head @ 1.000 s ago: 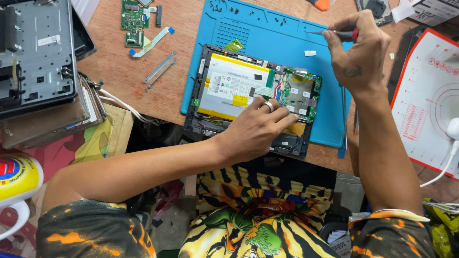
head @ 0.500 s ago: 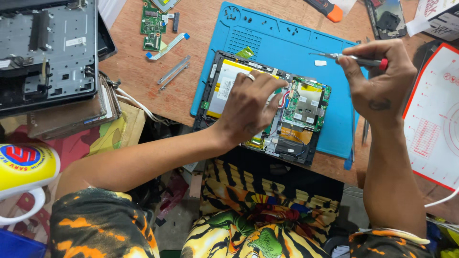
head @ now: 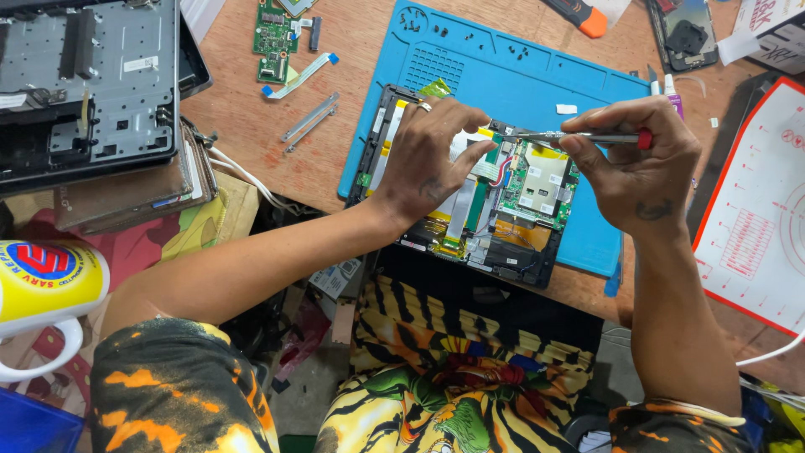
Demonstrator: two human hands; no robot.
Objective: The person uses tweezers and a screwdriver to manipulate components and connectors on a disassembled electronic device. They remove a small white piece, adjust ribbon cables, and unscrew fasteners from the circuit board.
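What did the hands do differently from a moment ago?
The right hand brought its screwdriver down from above the blue mat to the green circuit board inside the opened tablet, tip pointing left. The left hand slid up from the lower edge to press flat across the middle. The tablet stayed on the mat; the screwdriver stayed gripped.

Electronics repair bench, small workshop. Wooden tabletop [head: 251,159] cluttered: blue repair mat [head: 520,67], opened tablet [head: 503,210] with bare circuit boards, loose green circuit board [head: 274,38], ribbon cable [head: 300,75], stripped laptop shell [head: 88,84], a phone [head: 683,33], white silicone mat [head: 755,218].
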